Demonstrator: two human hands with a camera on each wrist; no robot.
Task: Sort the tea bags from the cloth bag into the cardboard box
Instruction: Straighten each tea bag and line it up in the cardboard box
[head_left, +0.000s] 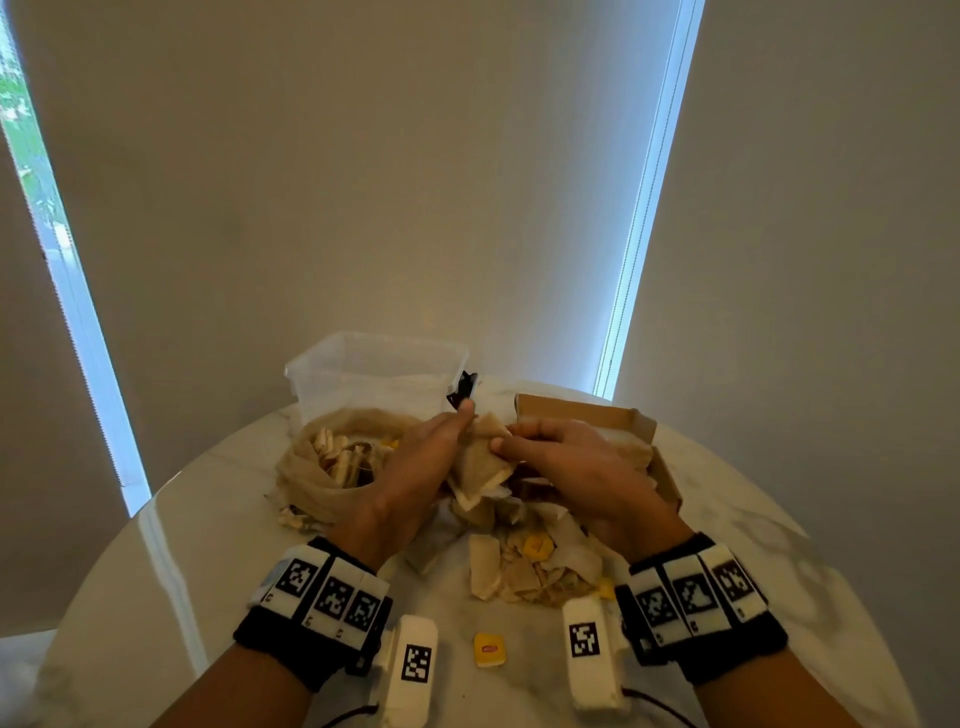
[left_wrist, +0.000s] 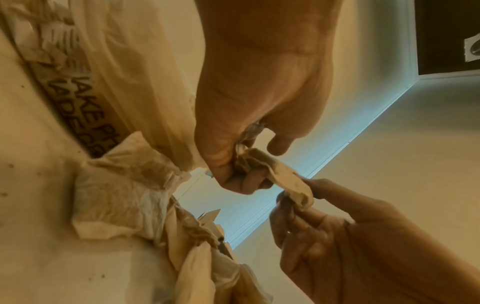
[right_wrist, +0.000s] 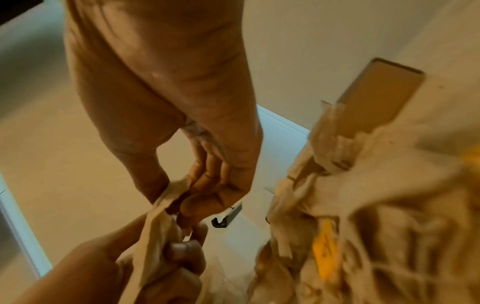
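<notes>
Far left on the white table (head_left: 156, 597): my cloth bag (head_left: 306, 467) sits open and slumped, with tea bags showing inside it. Just behind it is a clear plastic tub (head_left: 374, 374), with a small black clip (head_left: 462, 387) at its right corner.

My left hand (head_left: 415, 467) is raised over the middle, fingers and thumb curled and pinching one end of a beige tea bag (head_left: 483, 457); from the left wrist view the pinch is tight, with the bag (left_wrist: 283, 179) stretched across to the other hand. My right hand (head_left: 566, 462) pinches the other end, fingers curled round it; the right wrist view shows the same bag (right_wrist: 158, 222) between both hands.

Under my hands lies a loose pile of tea bags (head_left: 524, 551) on the table, with a few yellow tags mixed in. One yellow tag (head_left: 488, 649) lies alone nearer me, between my wrists.

Right of the hands is the cardboard box (head_left: 623, 421), open, with tea bags already inside it, partly hidden by my right hand. I cannot tell how full it is.
</notes>
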